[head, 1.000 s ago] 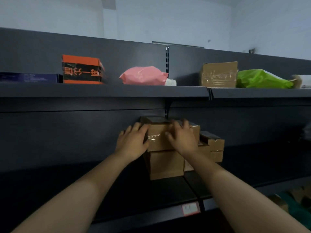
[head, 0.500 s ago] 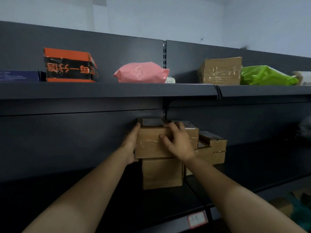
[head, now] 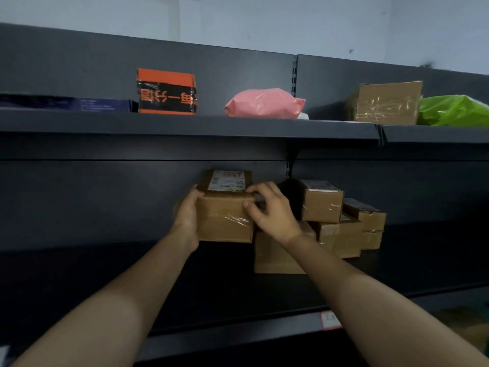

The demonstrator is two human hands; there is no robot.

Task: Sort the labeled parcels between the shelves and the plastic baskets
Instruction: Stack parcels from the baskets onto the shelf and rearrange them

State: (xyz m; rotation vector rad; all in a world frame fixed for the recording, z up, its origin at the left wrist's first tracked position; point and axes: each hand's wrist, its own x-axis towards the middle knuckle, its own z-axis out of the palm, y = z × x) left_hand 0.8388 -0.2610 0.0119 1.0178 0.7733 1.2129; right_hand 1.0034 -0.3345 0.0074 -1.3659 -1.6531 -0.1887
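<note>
Cardboard parcel, head view: a brown cardboard parcel (head: 225, 221) with clear tape across its front and a white printed label (head: 227, 181) on its top face. The print is too small to read.
Position: just left of the stack of plain brown boxes (head: 280, 258), level with the stack's upper tier. The gap beneath it is dark, so it looks lifted off the dark lower shelf (head: 238, 337).
Hands: the left hand (head: 186, 215) presses the parcel's far side from the stack, thumb at the top edge. The right hand (head: 270, 213) curls over the top front corner nearest the stack, thumb on the front face. Both are clamped on the parcel.
Stack: several boxes in two tiers, and the upper ones carry labels on top.
Above the stack: the dark upper shelf (head: 185, 128) holds a flat dark blue box (head: 66, 104), an orange-and-black box (head: 166, 92), a pink plastic mailer bag (head: 264, 103), a taped cardboard box (head: 385, 104) and a green plastic bag (head: 455, 111).
Done: as it looks, one parcel is picked out and in hand, and several others already sit on shelves.
Left: this parcel has yet to be placed, and the stack probably awaits sorting. No basket is clearly in view. A blurred shape below and right of the stack cannot be identified.
Handling: rigid and squared, likely easy to carry two-handed.
</note>
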